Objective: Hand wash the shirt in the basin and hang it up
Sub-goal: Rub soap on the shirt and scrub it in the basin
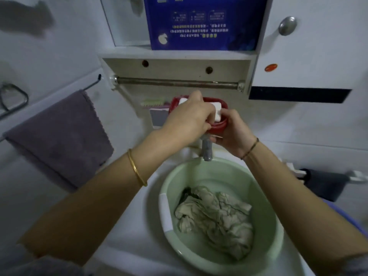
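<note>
White-tiled bathroom corner, sink with a pale green basin sitting in it.

Crumpled greyish shirt lies wet in the bottom of the basin, right under the grey tap. Both hands are up above the tap: right hand is cupped around a red soap dish, left hand is pinching the white soap bar in it. Purple towel hangs on the left rail, blue box on the shelf above.
</note>
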Demonstrator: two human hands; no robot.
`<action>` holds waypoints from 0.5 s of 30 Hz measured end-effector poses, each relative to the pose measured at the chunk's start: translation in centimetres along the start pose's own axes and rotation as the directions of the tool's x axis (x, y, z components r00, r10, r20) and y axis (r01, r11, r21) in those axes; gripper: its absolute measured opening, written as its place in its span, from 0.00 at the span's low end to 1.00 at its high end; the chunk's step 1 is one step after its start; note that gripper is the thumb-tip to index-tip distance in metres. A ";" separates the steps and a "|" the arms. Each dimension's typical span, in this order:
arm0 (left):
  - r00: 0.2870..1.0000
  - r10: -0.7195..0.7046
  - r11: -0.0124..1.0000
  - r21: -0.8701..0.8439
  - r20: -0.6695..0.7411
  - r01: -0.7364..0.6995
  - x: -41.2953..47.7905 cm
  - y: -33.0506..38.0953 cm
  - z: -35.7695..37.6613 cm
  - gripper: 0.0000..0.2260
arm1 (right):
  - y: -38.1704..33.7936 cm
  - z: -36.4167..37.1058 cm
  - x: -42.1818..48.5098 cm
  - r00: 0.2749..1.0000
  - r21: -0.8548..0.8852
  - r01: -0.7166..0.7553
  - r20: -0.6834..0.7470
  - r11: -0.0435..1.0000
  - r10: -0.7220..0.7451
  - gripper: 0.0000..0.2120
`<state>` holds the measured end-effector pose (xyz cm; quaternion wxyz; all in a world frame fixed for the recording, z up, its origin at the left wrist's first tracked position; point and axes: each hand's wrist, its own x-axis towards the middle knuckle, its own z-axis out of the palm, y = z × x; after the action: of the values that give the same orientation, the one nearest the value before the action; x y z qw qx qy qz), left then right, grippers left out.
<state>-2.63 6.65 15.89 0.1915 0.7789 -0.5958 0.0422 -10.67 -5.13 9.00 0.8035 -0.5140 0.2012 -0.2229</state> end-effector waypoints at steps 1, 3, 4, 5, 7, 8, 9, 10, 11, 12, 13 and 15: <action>0.999 0.006 0.999 -0.048 0.045 -0.003 0.0 0.3 1.1 0.04 | 0.8 -1.4 -0.8 0.999 -0.006 -0.025 -0.034 1.000 0.025 0.14; 0.994 0.013 0.989 -0.147 0.108 0.003 -0.2 1.0 3.3 0.03 | 2.2 -4.2 -2.1 0.992 -0.012 -0.064 -0.114 0.998 0.063 0.16; 0.991 0.018 0.983 -0.181 0.131 0.006 -0.2 1.3 4.3 0.03 | 2.7 -5.4 -2.8 0.983 -0.008 -0.081 -0.165 0.997 0.078 0.16; 0.989 0.027 0.979 -0.206 0.146 0.003 -0.2 1.5 5.4 0.04 | 3.3 -6.7 -3.4 0.970 0.004 -0.098 -0.223 0.995 0.096 0.15; 0.983 0.032 0.975 -0.224 0.183 0.010 -0.1 1.8 7.5 0.08 | 4.3 -9.2 -4.5 0.931 0.035 -0.126 -0.342 0.991 0.131 0.12; 0.978 0.026 0.974 -0.224 0.209 0.022 -0.1 1.9 8.5 0.11 | 4.7 -10.4 -5.0 0.912 0.043 -0.141 -0.383 0.989 0.146 0.11; 0.972 0.021 0.974 -0.223 0.234 0.033 -0.1 1.9 9.5 0.12 | 5.1 -11.5 -5.5 0.895 0.039 -0.156 -0.417 0.987 0.158 0.09; 0.965 0.014 0.974 -0.220 0.263 0.046 0.0 1.8 10.5 0.14 | 5.4 -12.5 -5.8 0.875 0.025 -0.174 -0.454 0.984 0.166 0.08; 0.956 0.007 0.976 -0.209 0.292 0.056 0.0 1.8 11.4 0.15 | 5.7 -13.3 -6.0 0.851 0.006 -0.192 -0.497 0.981 0.170 0.06; 0.947 0.001 0.979 -0.192 0.320 0.064 0.0 1.8 12.2 0.15 | 5.9 -13.9 -6.0 0.826 -0.015 -0.208 -0.538 0.978 0.168 0.05; 0.938 -0.008 0.982 -0.173 0.347 0.072 0.0 1.7 13.1 0.16 | 5.9 -14.4 -5.8 0.805 -0.043 -0.222 -0.571 0.974 0.158 0.05; 0.922 -0.023 0.984 -0.152 0.387 0.088 0.0 1.4 14.8 0.16 | 6.0 -15.0 -5.0 0.776 -0.121 -0.253 -0.618 0.960 0.127 0.06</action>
<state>-6.36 1.16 2.62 0.1366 0.7699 -0.6007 -0.1667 -22.11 -11.09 -1.91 0.6603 -0.4698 0.5191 -0.2716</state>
